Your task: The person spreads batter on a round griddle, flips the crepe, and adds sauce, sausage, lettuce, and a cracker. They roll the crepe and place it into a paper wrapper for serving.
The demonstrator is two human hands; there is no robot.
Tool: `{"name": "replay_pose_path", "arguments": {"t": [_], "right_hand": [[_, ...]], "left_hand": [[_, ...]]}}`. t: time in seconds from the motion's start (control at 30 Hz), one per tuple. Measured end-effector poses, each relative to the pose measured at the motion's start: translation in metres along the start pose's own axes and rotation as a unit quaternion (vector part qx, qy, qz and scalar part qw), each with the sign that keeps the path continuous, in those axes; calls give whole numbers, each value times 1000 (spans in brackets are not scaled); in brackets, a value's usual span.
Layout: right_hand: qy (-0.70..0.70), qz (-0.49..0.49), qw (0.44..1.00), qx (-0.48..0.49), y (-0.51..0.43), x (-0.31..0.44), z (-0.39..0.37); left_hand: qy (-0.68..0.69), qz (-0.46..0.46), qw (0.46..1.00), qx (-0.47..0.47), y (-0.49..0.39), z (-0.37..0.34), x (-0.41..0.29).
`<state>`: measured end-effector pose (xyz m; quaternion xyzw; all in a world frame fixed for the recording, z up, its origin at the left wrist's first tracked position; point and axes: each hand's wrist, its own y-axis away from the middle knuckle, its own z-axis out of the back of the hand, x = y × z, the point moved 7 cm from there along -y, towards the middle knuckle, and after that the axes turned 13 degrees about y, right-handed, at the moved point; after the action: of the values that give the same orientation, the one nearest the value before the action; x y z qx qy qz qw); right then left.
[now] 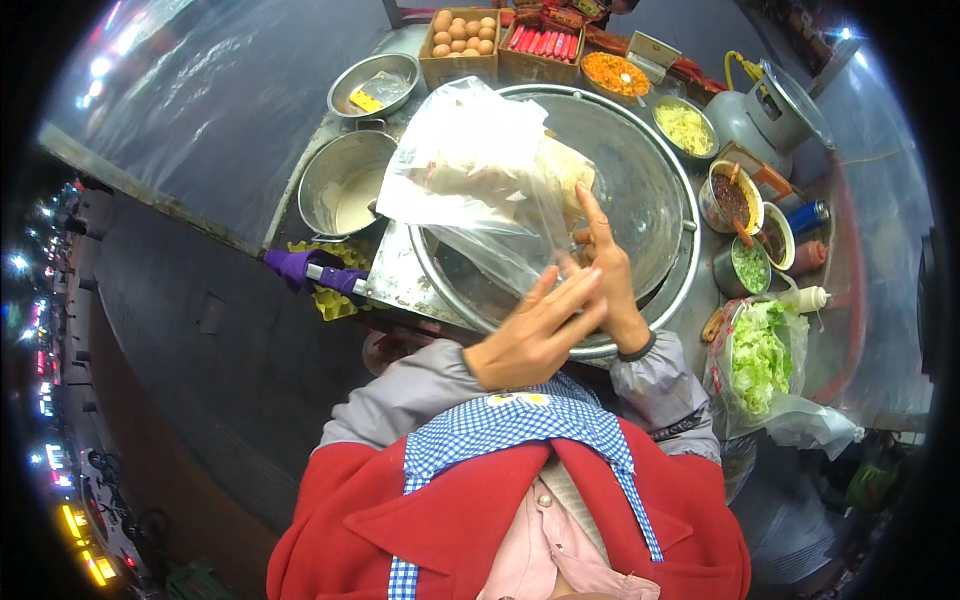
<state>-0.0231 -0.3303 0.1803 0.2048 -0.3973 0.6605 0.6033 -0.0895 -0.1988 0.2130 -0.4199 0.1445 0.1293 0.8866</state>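
A clear plastic bag (465,165) lies over the left part of a round metal griddle (637,180). Inside or under it is a pale, flat, folded item (566,169), perhaps a flatbread or paper; its kind is hard to tell. With its index finger stretched out, my right hand (611,277) touches the edge of this item; its other fingers are bent near the bag. My left hand (540,326), somewhat blurred, is in front of the bag's lower end, fingers extended and close to my right hand. Whether either hand pinches the film is unclear.
Left of the griddle stand a pot of batter (349,187) and a metal bowl (375,82). Behind it are boxes of eggs (463,36) and red-wrapped sausages (541,41). Shredded vegetables (615,73), sauce tubs (729,199), chopped greens (750,266), lettuce (761,360) and a gas cylinder (772,112) line the right.
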Motion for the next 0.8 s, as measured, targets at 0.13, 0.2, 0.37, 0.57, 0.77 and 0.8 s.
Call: {"name": "replay_pose_path", "arguments": {"t": [0.13,0.2,0.37,0.57,0.77,0.8], "right_hand": [[121,107,986,46,-7,13,36],[189,163,965,82,-13,43,48],[595,431,679,-2,-16,150,38],[593,409,680,-136,-23,223,66],[618,370,663,-204,-9,211,84],[620,357,662,-223,-7,210,83]], "left_hand": [[253,249,896,-268,28,111,85],[476,362,731,-329,55,98,119],[710,340,525,-324,94,8,126],[754,293,472,-352,89,6,125],[741,274,477,-385,83,12,134],[735,271,480,-396,83,14,134]]}}
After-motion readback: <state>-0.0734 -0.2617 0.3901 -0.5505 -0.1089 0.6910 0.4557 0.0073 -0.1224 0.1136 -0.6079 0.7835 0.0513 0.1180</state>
